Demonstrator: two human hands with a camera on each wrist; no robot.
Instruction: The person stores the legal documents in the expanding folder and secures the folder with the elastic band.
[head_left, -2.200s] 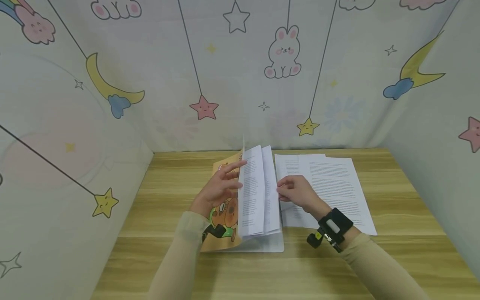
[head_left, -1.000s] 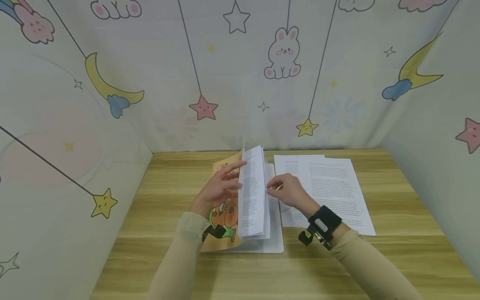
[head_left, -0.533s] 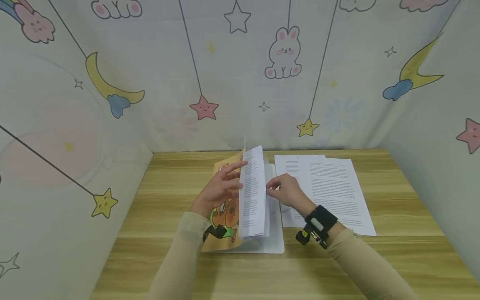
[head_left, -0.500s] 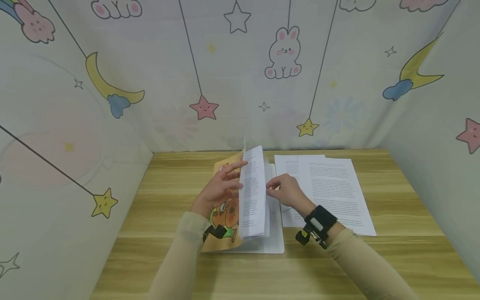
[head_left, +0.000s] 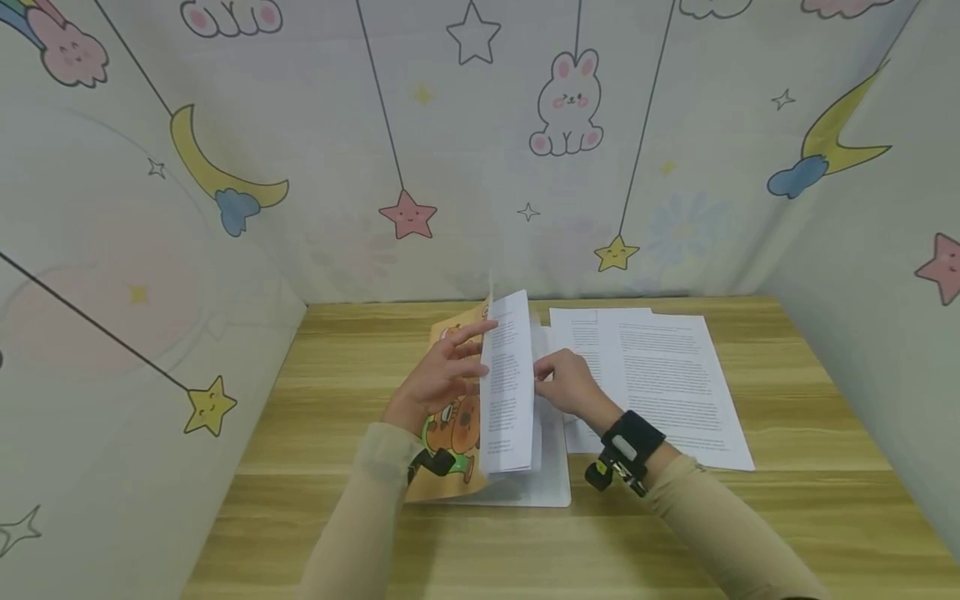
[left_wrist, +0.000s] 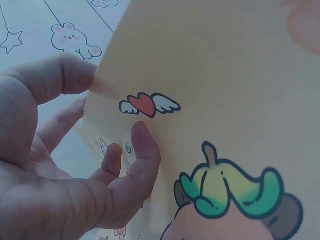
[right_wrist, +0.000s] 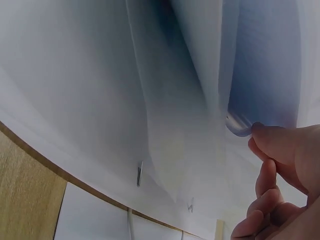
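Observation:
An orange folder (head_left: 442, 492) with cartoon animals on its cover stands partly open on the table. My left hand (head_left: 442, 375) holds the raised cover and printed sheets at their free edge; in the left wrist view, fingers lie on both sides of the cover (left_wrist: 225, 90). Printed paper (head_left: 506, 392) faces the head camera beside that hand. My right hand (head_left: 570, 383) is at the right edge of the inner pages. Close up in the right wrist view, its thumb and forefinger pinch the edge of a clear plastic sleeve (right_wrist: 265, 65). How the inner layers lie is partly hidden.
Loose printed sheets (head_left: 667, 383) lie on the wooden table (head_left: 810, 433) right of the folder, behind the right hand. A cartoon-patterned cloth wall (head_left: 480, 150) rises at the table's back edge, with more on both sides.
My right hand has moved left and slightly down, and the inner pages it pinches have moved left behind the front printed sheet. My left hand has barely moved.

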